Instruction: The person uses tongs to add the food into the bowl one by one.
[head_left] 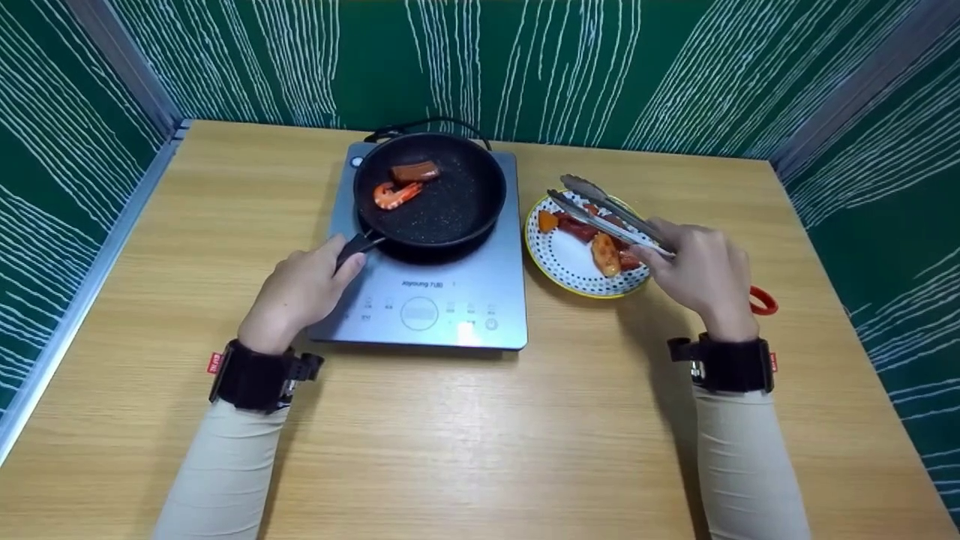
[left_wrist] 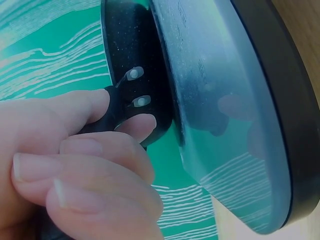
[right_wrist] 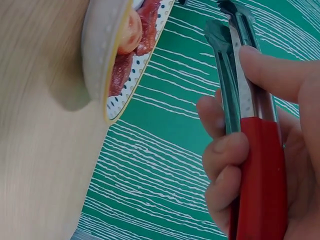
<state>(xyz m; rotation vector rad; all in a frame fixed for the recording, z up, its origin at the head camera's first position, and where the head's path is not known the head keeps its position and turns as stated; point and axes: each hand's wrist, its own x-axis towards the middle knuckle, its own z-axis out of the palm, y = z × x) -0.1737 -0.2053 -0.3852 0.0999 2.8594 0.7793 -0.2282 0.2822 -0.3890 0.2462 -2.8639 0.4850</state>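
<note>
My left hand [head_left: 304, 289] grips the black handle [head_left: 358, 246] of a frying pan [head_left: 457, 202]; in the left wrist view the fingers [left_wrist: 100, 175] curl round it. A shrimp [head_left: 396, 196] and a brown piece of sausage [head_left: 415, 172] lie in the pan's left half. My right hand [head_left: 701, 266] holds metal tongs [head_left: 611, 217] with red grips [right_wrist: 262, 175]. Their tips are a little apart, with nothing between them, over a dotted plate [head_left: 559, 262]. On that plate are an orange chunk [head_left: 547, 221], a browned yellowish piece [head_left: 605, 255] and reddish meat pieces [head_left: 576, 227].
Under the pan stands a silver induction cooker [head_left: 360, 315] with touch controls along its front. A black cable [head_left: 442, 120] runs behind it. The wooden table [head_left: 465, 435] is enclosed by green panels [head_left: 525, 67] with white lines at the back and sides.
</note>
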